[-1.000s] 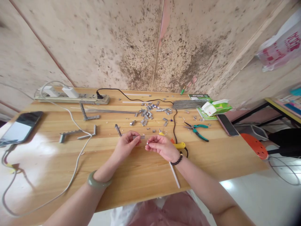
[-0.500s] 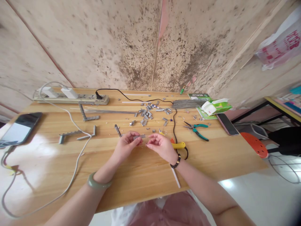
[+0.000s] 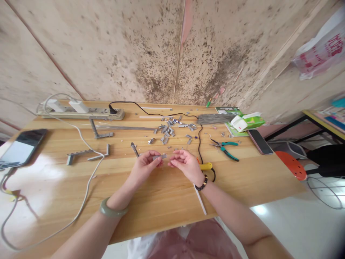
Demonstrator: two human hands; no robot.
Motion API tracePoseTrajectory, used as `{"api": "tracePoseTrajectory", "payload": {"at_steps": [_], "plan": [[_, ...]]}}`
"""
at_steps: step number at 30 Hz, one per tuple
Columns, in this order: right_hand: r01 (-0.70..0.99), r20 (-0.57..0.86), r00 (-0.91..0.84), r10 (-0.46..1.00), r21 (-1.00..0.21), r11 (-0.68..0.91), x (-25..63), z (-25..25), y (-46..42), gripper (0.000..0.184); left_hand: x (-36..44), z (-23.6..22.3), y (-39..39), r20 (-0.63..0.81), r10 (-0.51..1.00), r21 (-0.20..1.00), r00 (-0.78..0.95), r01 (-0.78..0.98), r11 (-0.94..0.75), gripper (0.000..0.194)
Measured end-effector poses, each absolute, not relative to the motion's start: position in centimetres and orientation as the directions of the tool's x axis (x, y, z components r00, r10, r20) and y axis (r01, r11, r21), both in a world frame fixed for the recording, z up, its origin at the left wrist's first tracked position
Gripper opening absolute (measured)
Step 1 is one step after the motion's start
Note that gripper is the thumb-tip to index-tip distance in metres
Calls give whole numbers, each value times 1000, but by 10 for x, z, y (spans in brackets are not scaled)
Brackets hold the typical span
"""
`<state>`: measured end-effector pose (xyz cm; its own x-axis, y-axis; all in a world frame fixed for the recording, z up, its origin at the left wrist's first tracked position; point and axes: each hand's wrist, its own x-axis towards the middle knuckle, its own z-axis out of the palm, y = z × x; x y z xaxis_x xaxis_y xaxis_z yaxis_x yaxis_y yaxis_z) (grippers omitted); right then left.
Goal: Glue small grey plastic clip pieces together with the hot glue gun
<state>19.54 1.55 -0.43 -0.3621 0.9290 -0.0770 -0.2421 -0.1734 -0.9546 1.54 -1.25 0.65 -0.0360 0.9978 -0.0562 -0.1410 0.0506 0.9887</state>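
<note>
My left hand (image 3: 145,167) is closed in a pinch on a small flat grey piece (image 3: 162,156), whose end sticks out past the fingertips toward the right. Close beside it, my right hand (image 3: 187,166) has its thumb and index finger drawn together. Whatever may be between those fingertips is too small to make out. Partly behind the right hand lies a yellow-handled tool (image 3: 206,166) with a black cord. Beyond both hands is a loose pile of small grey pieces (image 3: 167,131). A narrow grey jointed strip (image 3: 134,149) lies just past the left hand.
Teal-handled pliers (image 3: 229,149) and a phone (image 3: 260,141) lie right. A wire bundle (image 3: 215,118) and tissue pack (image 3: 249,122) are behind them. Left are a power strip (image 3: 94,114), a tablet (image 3: 24,147), a white cable (image 3: 87,190) and grey assemblies (image 3: 81,152). A white stick (image 3: 199,199) lies near the front.
My right hand has shifted slightly, its fingers now covering more of the yellow tool. The left hand keeps hold of the grey piece in nearly the same place.
</note>
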Motion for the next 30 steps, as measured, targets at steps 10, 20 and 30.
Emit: {"api": "tracePoseTrajectory", "payload": {"at_steps": [10,20,30], "plan": [[-231,-46,-355,934,-963,-135,196,-4,15,39,15,3,-12,-41,999,992,-20,-124,39,35],[-157,78,-275,958,-987,35,194,-2,11,32,15,1,-14,-41,999,996,12,-83,42,33],[336,611,-431,664,-574,747,204,-2,5,44,19,6,-13,-116,993,976,-5,-187,114,39]]}}
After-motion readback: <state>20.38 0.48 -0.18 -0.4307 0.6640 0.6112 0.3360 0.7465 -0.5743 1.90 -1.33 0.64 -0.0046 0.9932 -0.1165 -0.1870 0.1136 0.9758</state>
